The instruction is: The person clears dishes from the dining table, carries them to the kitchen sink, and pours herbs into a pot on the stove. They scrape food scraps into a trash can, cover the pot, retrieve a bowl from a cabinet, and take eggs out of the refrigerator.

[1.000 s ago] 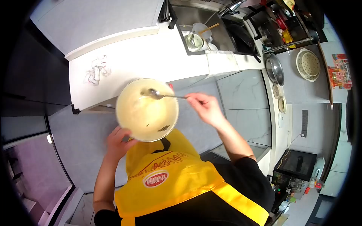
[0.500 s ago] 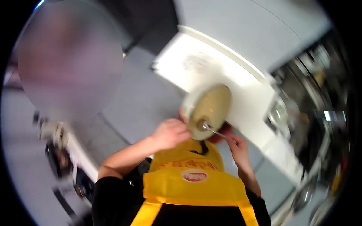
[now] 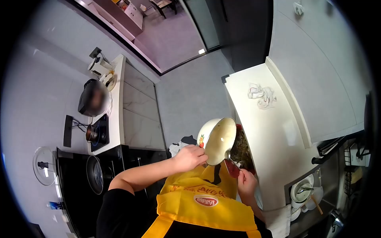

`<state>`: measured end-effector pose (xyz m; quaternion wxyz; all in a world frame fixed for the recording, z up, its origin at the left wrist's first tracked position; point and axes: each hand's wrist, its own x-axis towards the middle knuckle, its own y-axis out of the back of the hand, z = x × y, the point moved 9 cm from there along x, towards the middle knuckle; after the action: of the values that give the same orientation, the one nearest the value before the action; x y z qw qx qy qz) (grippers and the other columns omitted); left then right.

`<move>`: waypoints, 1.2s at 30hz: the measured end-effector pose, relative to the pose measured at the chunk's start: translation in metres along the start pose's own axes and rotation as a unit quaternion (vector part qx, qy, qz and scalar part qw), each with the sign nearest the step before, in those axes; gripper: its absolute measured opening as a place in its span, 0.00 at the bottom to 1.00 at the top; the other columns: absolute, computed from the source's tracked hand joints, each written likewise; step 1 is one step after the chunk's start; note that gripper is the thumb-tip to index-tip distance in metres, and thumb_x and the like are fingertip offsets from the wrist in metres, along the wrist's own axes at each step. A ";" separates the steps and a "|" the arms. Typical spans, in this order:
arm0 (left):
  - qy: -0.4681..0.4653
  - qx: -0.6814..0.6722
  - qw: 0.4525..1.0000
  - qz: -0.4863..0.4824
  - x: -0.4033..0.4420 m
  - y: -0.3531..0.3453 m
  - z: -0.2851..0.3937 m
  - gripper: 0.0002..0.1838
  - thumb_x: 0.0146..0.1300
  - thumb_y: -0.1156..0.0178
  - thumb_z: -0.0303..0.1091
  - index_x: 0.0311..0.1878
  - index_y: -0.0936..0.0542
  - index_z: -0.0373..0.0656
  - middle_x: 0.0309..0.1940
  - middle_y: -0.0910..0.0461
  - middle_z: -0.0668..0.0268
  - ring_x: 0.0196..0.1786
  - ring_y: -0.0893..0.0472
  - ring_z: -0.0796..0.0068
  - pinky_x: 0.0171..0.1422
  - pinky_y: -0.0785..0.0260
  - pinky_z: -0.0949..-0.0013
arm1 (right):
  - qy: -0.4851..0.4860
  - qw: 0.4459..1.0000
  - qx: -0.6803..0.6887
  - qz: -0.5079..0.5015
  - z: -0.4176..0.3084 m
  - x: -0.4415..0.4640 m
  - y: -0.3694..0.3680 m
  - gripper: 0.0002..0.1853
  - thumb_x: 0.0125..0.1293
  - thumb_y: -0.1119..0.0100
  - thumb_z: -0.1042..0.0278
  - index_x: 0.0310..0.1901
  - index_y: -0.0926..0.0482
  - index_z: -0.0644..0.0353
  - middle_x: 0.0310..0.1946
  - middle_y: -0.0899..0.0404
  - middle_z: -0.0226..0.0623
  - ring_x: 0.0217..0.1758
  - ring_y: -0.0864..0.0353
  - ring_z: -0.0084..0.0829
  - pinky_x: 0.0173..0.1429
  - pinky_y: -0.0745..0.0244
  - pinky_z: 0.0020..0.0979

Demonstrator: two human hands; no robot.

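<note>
My left hand grips the rim of a cream-coloured bowl with a floral print on its outside. The bowl is tipped well over to the right, its hollow facing right. In my right hand is a metal spoon, its head at the bowl's lower rim. Below and to the right of the bowl stands a red container, partly hidden, with dark green leafy scraps in it.
A white counter with crumpled plastic runs along the right. Dishes sit in the sink at lower right. On the left are a pan, a small pot on a hob, and a glass lid. A doorway opens ahead.
My view has swung left and steadied. The bowl is still tipped, and the spoon has shifted from inside it to its lower rim. The red container with scraps now shows clearly.
</note>
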<state>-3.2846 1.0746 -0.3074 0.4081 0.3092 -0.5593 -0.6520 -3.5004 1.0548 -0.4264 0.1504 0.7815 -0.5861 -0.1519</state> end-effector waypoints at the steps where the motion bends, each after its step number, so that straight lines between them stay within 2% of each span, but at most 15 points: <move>1: 0.014 -0.008 1.000 -0.008 0.002 -0.003 -0.003 0.09 0.50 0.37 0.37 0.31 0.27 0.48 0.24 0.31 0.68 0.29 0.24 0.68 0.33 0.31 0.66 | 0.039 0.997 -0.066 0.017 -0.002 -0.003 0.006 0.06 0.61 0.41 0.73 0.38 0.18 0.62 0.25 0.21 0.44 0.28 0.21 0.44 0.33 0.27 0.38; 3: 0.022 -0.012 1.000 -0.015 0.003 -0.012 -0.009 0.10 0.50 0.36 0.37 0.31 0.27 0.48 0.25 0.31 0.68 0.29 0.24 0.68 0.34 0.30 0.65 | 0.029 0.995 -0.094 0.013 0.010 -0.013 0.010 0.06 0.61 0.42 0.72 0.39 0.19 0.60 0.26 0.21 0.43 0.29 0.22 0.47 0.33 0.27 0.41; 6: 0.041 -0.018 0.999 -0.025 0.008 -0.018 -0.013 0.11 0.48 0.33 0.37 0.33 0.25 0.48 0.25 0.30 0.69 0.29 0.23 0.68 0.33 0.29 0.65 | 0.045 0.987 -0.132 0.080 0.023 -0.032 0.020 0.06 0.63 0.42 0.73 0.41 0.20 0.60 0.27 0.22 0.43 0.29 0.22 0.45 0.33 0.28 0.41; 9: 0.058 -0.025 0.997 -0.037 0.010 -0.022 -0.016 0.12 0.47 0.32 0.37 0.33 0.24 0.48 0.25 0.28 0.69 0.29 0.22 0.66 0.33 0.29 0.64 | 0.031 0.992 -0.099 0.067 0.035 -0.032 0.019 0.06 0.65 0.45 0.75 0.41 0.20 0.64 0.27 0.23 0.46 0.29 0.24 0.47 0.33 0.29 0.41; 12: 0.065 -0.001 0.997 -0.051 0.014 -0.023 -0.014 0.09 0.50 0.35 0.36 0.30 0.26 0.47 0.25 0.30 0.67 0.28 0.24 0.64 0.32 0.30 0.62 | 0.101 0.983 -0.076 0.132 0.030 -0.027 0.032 0.06 0.65 0.46 0.78 0.41 0.21 0.66 0.25 0.24 0.46 0.26 0.26 0.46 0.30 0.31 0.40; 13: 0.073 0.003 0.996 -0.059 0.013 -0.023 -0.013 0.09 0.50 0.36 0.36 0.30 0.26 0.47 0.24 0.30 0.67 0.28 0.24 0.63 0.32 0.31 0.61 | 0.081 0.989 -0.043 0.116 0.029 -0.021 0.034 0.07 0.62 0.43 0.79 0.42 0.20 0.65 0.25 0.23 0.46 0.26 0.24 0.45 0.31 0.29 0.40; 16: 0.059 -0.003 0.997 -0.045 0.016 -0.018 -0.003 0.12 0.45 0.31 0.34 0.31 0.24 0.47 0.25 0.28 0.67 0.28 0.23 0.63 0.32 0.30 0.62 | 0.009 0.993 0.082 0.086 0.023 -0.010 0.036 0.06 0.65 0.44 0.76 0.41 0.21 0.66 0.29 0.21 0.45 0.30 0.21 0.42 0.35 0.27 0.35; 17: 0.047 -0.009 0.999 -0.020 0.017 -0.015 -0.001 0.14 0.41 0.28 0.33 0.32 0.23 0.47 0.25 0.26 0.67 0.27 0.23 0.62 0.32 0.30 0.62 | 0.007 0.992 0.099 0.075 0.025 -0.014 0.027 0.06 0.65 0.44 0.75 0.40 0.20 0.66 0.29 0.20 0.45 0.31 0.20 0.41 0.35 0.26 0.33; 21: 0.053 -0.001 0.998 -0.037 0.016 -0.017 0.004 0.15 0.40 0.28 0.32 0.32 0.22 0.46 0.23 0.26 0.68 0.26 0.23 0.64 0.32 0.30 0.63 | 0.045 0.991 0.129 -0.003 -0.001 -0.011 0.000 0.05 0.62 0.41 0.75 0.39 0.20 0.63 0.29 0.20 0.44 0.30 0.19 0.42 0.34 0.26 0.33; 23: 0.049 -0.005 0.998 -0.032 0.017 -0.018 0.006 0.14 0.40 0.28 0.32 0.32 0.22 0.46 0.23 0.27 0.67 0.26 0.23 0.64 0.32 0.30 0.63 | 0.038 0.992 0.118 -0.018 0.003 -0.014 -0.006 0.05 0.62 0.41 0.74 0.39 0.20 0.62 0.28 0.20 0.43 0.30 0.19 0.42 0.35 0.25 0.34; 26: 0.047 -0.004 0.998 -0.033 0.015 -0.018 0.007 0.14 0.41 0.28 0.33 0.31 0.23 0.46 0.23 0.27 0.67 0.26 0.23 0.64 0.32 0.30 0.63 | 0.012 0.996 0.004 0.086 0.045 -0.026 -0.001 0.06 0.63 0.43 0.74 0.41 0.19 0.61 0.29 0.20 0.43 0.31 0.19 0.43 0.35 0.25 0.36; 29: 0.055 -0.012 0.998 -0.031 0.011 -0.015 0.006 0.14 0.41 0.28 0.33 0.31 0.23 0.46 0.23 0.26 0.67 0.26 0.23 0.64 0.32 0.30 0.62 | 0.004 0.991 -0.041 0.131 0.061 -0.033 0.019 0.06 0.63 0.43 0.75 0.41 0.20 0.62 0.30 0.20 0.45 0.32 0.19 0.44 0.36 0.25 0.37; 31: 0.071 -0.022 0.997 -0.020 0.008 -0.019 0.007 0.14 0.42 0.28 0.33 0.31 0.23 0.46 0.23 0.26 0.67 0.27 0.23 0.63 0.32 0.30 0.62 | 0.013 0.994 -0.023 0.108 0.059 -0.038 0.019 0.07 0.64 0.43 0.75 0.42 0.20 0.64 0.32 0.20 0.47 0.34 0.19 0.45 0.37 0.24 0.37; 33: 0.073 -0.008 0.997 -0.039 0.004 -0.018 0.004 0.13 0.43 0.29 0.34 0.31 0.23 0.46 0.25 0.25 0.66 0.28 0.22 0.62 0.33 0.28 0.61 | 0.091 0.990 0.015 0.105 0.035 -0.029 0.013 0.07 0.64 0.43 0.76 0.43 0.20 0.65 0.33 0.20 0.47 0.34 0.19 0.45 0.38 0.24 0.37; 36: 0.086 -0.023 0.995 -0.033 0.003 -0.008 0.003 0.12 0.45 0.30 0.34 0.32 0.23 0.46 0.26 0.25 0.65 0.29 0.22 0.61 0.34 0.28 0.61 | 0.090 0.992 0.005 0.093 0.041 -0.028 0.002 0.07 0.64 0.43 0.76 0.42 0.20 0.64 0.32 0.20 0.47 0.33 0.20 0.46 0.37 0.25 0.38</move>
<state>-3.2899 1.0738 -0.3149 0.4403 0.3732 -0.4965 -0.6483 -3.5268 1.0793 -0.4614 0.2125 0.7345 -0.6413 -0.0638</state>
